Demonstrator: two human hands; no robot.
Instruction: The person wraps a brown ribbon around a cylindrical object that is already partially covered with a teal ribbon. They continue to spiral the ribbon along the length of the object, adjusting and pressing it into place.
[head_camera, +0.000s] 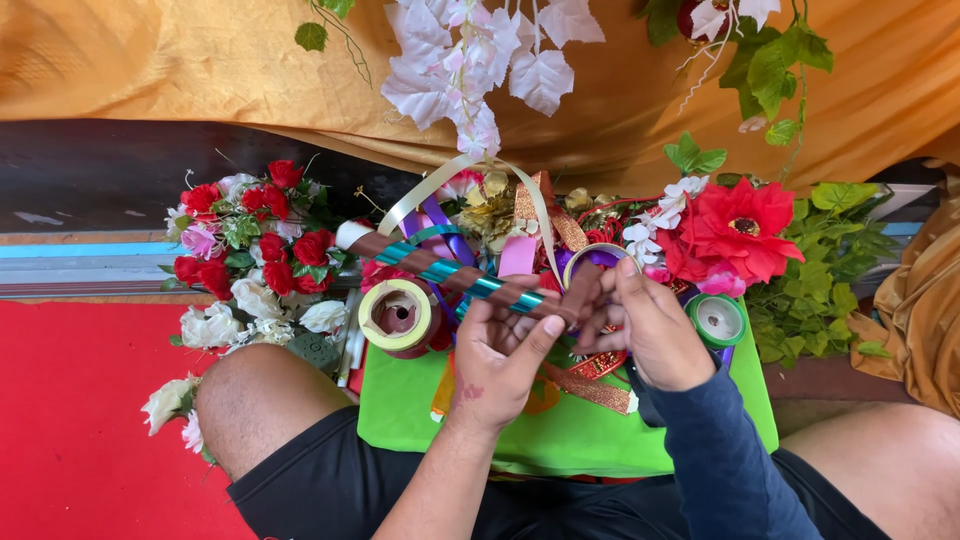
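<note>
Orange cloth (180, 60) hangs across the whole top of the view, with white artificial leaves (480, 60) and green vine leaves (780, 60) dangling before it. A red mat (70, 420) covers the floor at lower left. The seated person's bare knees flank a bright green board (560, 435) that lies over the lap and carries the craft materials.

A bouquet of red and white artificial roses (265, 250) lies beyond the board's left edge. A large red artificial flower (740, 230) sits at the board's far right corner, beside green foliage (830, 270). A heap of loose ribbons (500, 220), cream, purple, pink and gold, crowds the board's far edge.

A brown stick wound with teal ribbon (450, 272) runs from the far left corner towards the board's middle. A roll of pale yellow tape (396, 316) stands at the left edge, just beside the stick. A roll of green tape (717, 320) lies at the right edge.

The left hand (500, 360), fingers curled, pinches the near end of the stick from below. The right hand (650, 335), in a dark blue sleeve, closes thumb and fingertips on the same end from the other side; the two hands touch.
</note>
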